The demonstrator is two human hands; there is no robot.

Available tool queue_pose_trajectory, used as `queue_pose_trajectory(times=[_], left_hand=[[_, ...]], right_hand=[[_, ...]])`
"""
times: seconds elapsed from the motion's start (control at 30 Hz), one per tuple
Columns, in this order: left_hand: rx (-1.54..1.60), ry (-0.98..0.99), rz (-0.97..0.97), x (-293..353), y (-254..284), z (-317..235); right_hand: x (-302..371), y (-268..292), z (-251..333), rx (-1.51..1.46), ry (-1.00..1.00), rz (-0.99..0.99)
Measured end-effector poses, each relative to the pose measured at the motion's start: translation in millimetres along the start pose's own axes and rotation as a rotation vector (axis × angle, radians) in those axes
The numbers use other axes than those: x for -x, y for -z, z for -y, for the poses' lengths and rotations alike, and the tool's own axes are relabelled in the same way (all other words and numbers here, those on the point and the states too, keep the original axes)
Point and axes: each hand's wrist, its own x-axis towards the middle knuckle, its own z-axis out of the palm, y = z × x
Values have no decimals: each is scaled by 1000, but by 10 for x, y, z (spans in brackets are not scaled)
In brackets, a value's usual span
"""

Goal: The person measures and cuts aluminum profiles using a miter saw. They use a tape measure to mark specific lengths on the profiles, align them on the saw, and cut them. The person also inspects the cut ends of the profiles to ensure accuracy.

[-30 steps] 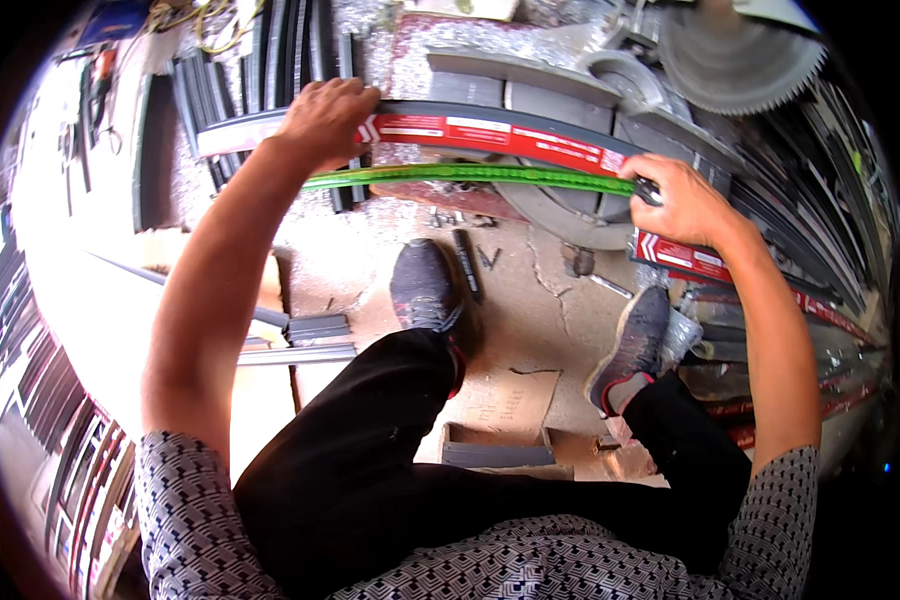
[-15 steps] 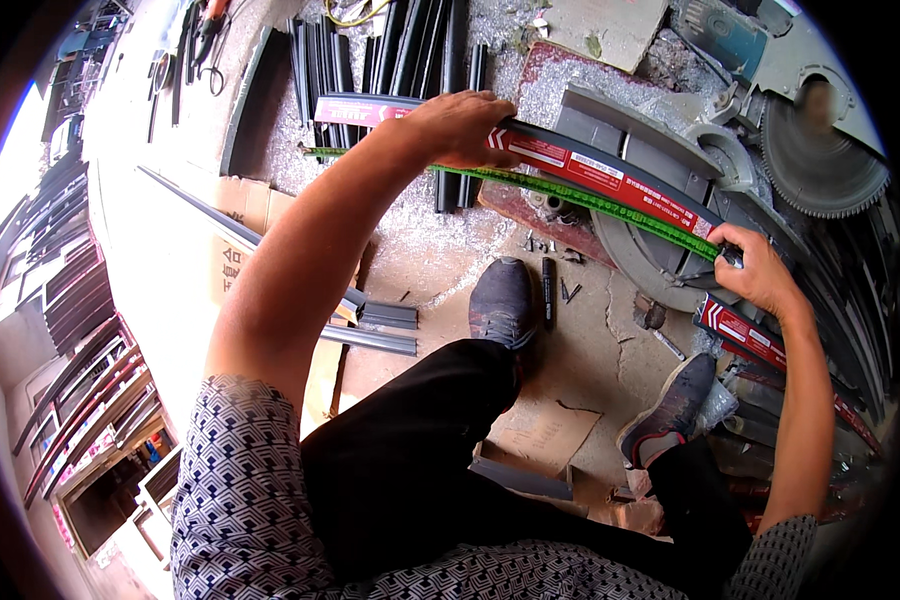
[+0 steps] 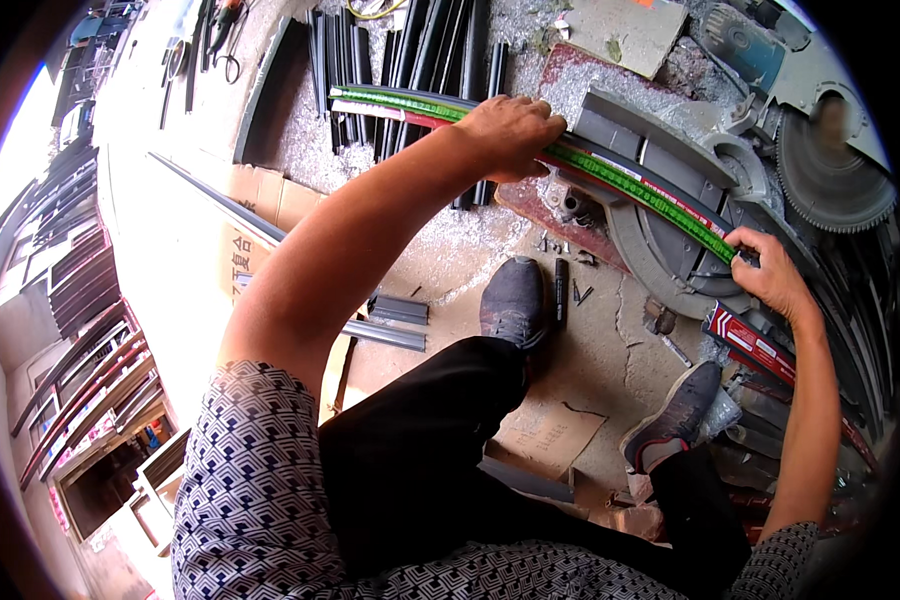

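Observation:
A long dark profile strip [image 3: 625, 163] with a red-and-white label runs slantwise in front of me, over the saw's round base. Along it lies the green blade of a tape measure [image 3: 630, 186], reaching almost to the strip's far left end. My left hand [image 3: 513, 138] is closed over both strip and blade near their middle. At their right end my right hand [image 3: 773, 278] pinches the blade against the strip. No tape case can be seen.
A mitre saw with a toothed round blade [image 3: 832, 172] stands at the right. Dark profiles [image 3: 425, 60] lie at the back. On the floor are a black marker [image 3: 561, 290], small offcuts and cardboard [image 3: 540, 440]. A red-labelled profile [image 3: 750, 338] lies below my right hand.
The tape blade, hanging below the strip before, now lies against its face and covers most of the label. My left hand has shifted slightly right in the view and turned over the strip.

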Motion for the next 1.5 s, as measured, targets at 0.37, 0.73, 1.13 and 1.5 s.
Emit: queue_pose_trajectory(times=[0.37, 0.73, 1.13, 1.5], left_hand=[[-53, -5, -9, -46, -23, -31], [-30, 8, -32, -28, -23, -52], [-23, 4, -51, -34, -52, -43], [-24, 21, -29, -34, -40, -58]], right_hand=[[11, 36, 20, 17, -2, 3], [16, 64, 22, 19, -22, 7], [1, 25, 53, 14, -92, -38], [-87, 13, 94, 37, -186, -37]])
